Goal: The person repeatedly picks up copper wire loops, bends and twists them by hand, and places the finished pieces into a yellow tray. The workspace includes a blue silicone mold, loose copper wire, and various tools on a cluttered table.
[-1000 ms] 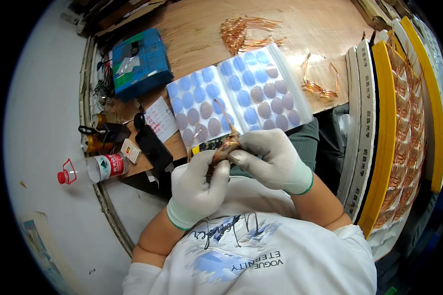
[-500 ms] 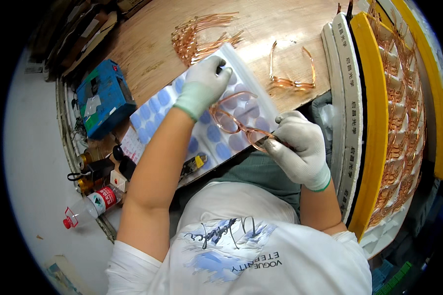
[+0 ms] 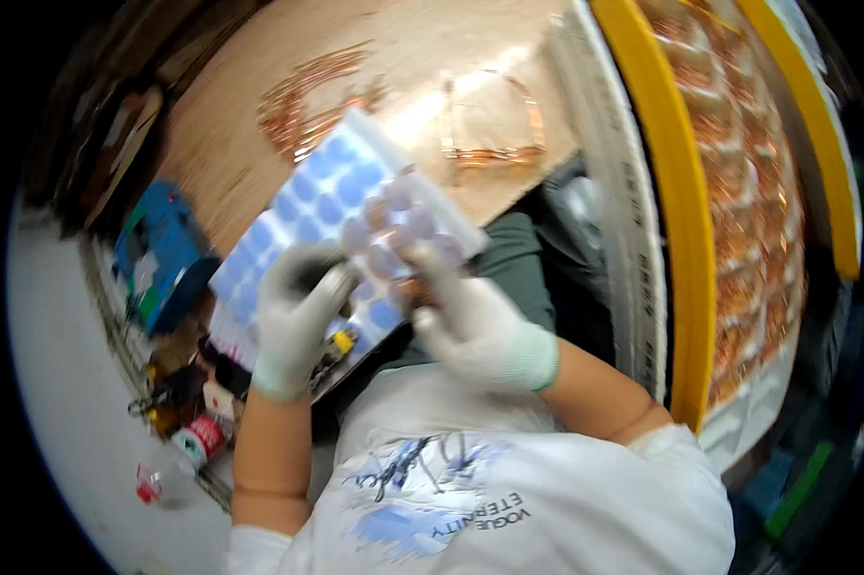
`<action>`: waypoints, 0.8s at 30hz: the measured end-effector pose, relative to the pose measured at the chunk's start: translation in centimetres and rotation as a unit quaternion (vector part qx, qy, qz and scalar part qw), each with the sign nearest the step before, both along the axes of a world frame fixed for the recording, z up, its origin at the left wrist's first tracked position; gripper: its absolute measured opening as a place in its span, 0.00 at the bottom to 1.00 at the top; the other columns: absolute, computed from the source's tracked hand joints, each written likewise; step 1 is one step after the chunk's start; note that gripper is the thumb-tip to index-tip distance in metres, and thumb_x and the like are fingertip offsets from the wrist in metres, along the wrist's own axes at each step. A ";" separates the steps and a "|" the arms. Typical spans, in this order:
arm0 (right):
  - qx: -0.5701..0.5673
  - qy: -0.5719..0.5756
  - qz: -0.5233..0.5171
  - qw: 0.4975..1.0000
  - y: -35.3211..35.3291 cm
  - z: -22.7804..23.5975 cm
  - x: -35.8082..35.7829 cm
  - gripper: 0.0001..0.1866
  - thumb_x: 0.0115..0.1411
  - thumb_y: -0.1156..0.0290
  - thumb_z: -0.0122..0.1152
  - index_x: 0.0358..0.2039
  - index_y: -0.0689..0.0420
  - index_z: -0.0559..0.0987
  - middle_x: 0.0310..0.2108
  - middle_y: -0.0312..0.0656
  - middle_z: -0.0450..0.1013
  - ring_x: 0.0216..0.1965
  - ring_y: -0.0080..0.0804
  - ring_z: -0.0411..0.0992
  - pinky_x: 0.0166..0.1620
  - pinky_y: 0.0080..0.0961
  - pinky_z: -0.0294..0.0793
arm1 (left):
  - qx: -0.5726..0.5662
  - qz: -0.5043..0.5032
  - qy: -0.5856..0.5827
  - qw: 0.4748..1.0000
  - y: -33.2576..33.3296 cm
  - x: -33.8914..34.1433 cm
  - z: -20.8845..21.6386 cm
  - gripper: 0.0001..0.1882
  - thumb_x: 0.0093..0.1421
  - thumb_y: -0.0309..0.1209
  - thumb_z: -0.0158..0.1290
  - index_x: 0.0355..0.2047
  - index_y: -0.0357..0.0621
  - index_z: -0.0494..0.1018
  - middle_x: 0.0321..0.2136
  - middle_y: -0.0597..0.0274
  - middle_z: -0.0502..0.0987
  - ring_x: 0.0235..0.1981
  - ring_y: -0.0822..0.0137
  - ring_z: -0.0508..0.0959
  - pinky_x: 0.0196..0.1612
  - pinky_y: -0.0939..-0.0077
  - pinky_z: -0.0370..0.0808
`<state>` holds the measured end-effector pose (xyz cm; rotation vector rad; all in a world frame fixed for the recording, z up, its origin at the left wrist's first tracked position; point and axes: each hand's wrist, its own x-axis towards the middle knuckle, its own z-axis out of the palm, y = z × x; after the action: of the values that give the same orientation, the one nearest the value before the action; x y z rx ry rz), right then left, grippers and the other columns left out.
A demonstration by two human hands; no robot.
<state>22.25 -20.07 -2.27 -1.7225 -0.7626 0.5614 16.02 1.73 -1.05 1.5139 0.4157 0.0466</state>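
A pair of eyeglasses with a clear copper-brown frame [image 3: 415,291] is in my right hand [image 3: 480,331], which wears a white knit glove. Its fingers close on the frame, which is smeared by motion and mostly hidden. Facing it, my gloved left hand [image 3: 296,316] has its fingers curled toward the thumb; whatever they pinch is too blurred to make out. Beneath both hands lies a sheet of round blue stickers [image 3: 329,208] with a clear plastic cover. By my left wrist, a small yellow-and-black tool [image 3: 336,350] rests on the sheet's near edge.
On the wooden table [image 3: 403,57] lie a bundle of copper-coloured temples [image 3: 307,101] and another eyeglass frame [image 3: 494,153]. A blue box [image 3: 164,254] and a plastic bottle [image 3: 197,443] are at left. White-and-yellow trays full of frames [image 3: 738,220] stand at right.
My left hand has drawn back from the sticker sheet toward me. My right hand has moved left with the eyeglasses, bringing the hands closer together. The whole view has shifted.
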 end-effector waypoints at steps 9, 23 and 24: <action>0.027 0.008 0.054 0.998 3.5 1.1 -5.1 0.24 0.61 0.71 0.52 0.58 0.62 0.68 0.31 0.57 0.78 0.34 0.60 0.78 0.39 0.49 0.77 | 0.140 0.140 -0.081 0.977 -0.2 -10.8 -1.1 0.13 0.70 0.26 0.55 0.52 0.34 0.74 0.39 0.61 0.78 0.35 0.74 0.74 0.39 0.81 0.72; 0.069 0.014 0.130 0.989 2.6 1.8 -7.5 0.11 0.64 0.67 0.58 0.39 0.63 0.79 0.33 0.57 0.77 0.36 0.60 0.76 0.41 0.43 0.77 | 0.024 0.089 -0.064 0.994 -1.2 -14.8 1.2 0.08 0.65 0.23 0.55 0.41 0.30 0.78 0.35 0.59 0.81 0.33 0.70 0.79 0.38 0.77 0.77; 0.086 0.043 0.109 0.989 2.3 2.7 -7.7 0.08 0.65 0.70 0.58 0.38 0.62 0.79 0.31 0.54 0.76 0.34 0.57 0.76 0.38 0.42 0.76 | 0.071 0.056 -0.104 0.990 -1.6 -14.1 1.7 0.08 0.65 0.23 0.55 0.42 0.30 0.79 0.35 0.60 0.81 0.33 0.73 0.78 0.39 0.80 0.74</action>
<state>14.55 -17.81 0.45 -1.4570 -0.9174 0.6931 1.89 0.13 0.63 1.6047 0.3345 0.3262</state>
